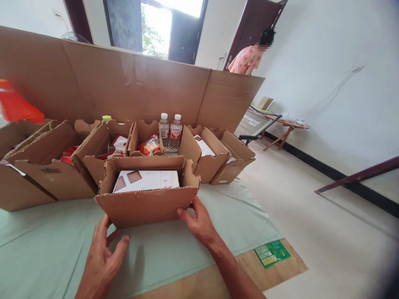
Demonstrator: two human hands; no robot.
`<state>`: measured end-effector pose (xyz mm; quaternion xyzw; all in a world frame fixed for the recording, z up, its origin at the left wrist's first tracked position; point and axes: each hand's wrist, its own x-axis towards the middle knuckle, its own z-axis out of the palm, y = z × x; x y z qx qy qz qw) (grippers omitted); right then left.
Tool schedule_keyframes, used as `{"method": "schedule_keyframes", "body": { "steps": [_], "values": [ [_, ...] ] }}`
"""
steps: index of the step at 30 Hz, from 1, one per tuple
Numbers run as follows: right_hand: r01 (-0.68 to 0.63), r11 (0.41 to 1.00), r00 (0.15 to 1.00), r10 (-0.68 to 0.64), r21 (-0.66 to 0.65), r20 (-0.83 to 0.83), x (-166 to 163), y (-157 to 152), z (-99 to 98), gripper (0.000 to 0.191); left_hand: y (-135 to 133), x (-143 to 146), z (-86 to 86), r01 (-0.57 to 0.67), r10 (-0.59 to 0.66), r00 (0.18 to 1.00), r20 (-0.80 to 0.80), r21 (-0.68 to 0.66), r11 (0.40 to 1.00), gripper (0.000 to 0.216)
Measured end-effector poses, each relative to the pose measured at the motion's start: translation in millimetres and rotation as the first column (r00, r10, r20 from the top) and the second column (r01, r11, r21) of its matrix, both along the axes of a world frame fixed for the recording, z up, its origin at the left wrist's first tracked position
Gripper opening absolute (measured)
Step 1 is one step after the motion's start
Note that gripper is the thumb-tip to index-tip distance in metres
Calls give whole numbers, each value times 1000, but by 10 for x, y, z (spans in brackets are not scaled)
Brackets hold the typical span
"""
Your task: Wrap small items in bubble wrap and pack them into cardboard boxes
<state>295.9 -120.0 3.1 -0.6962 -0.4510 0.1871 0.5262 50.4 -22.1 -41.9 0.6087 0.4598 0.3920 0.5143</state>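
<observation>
A cardboard box [146, 207], open at the top, stands in front of me with a white printed carton [149, 180] inside. My right hand [199, 220] grips its right end, thumb on the front wall and fingers partly hidden around the side. At the lower left corner is my left hand [106, 249]; its fingers reach the box's side, while the thumb points away from the cardboard. Whether those left fingertips press on the box, I cannot tell.
Behind stands a row of open cardboard boxes [59, 174], some holding packaged goods, with two water bottles [175, 133] among them. A tall cardboard panel [140, 91] rises behind. Pale green cloth [62, 236] covers the table. A blurred orange object [21, 104] is at left; a person [246, 60] bends beyond the panel.
</observation>
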Motion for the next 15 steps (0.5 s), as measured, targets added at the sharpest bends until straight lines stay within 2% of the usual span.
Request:
{"method": "schedule_keyframes", "body": {
  "steps": [4,9,15],
  "values": [
    [53,998,998,-52,41,-38,40,40,-195,50,49,118,-37,7,-6,1000,19,-26,1000,80],
    [85,996,994,-83,13,-76,16,54,-379,50,23,172,-51,-13,15,998,56,-35,999,81],
    [79,997,994,-80,-21,-71,66,185,-366,44,110,237,-50,88,-93,992,85,61,994,86]
  ]
}}
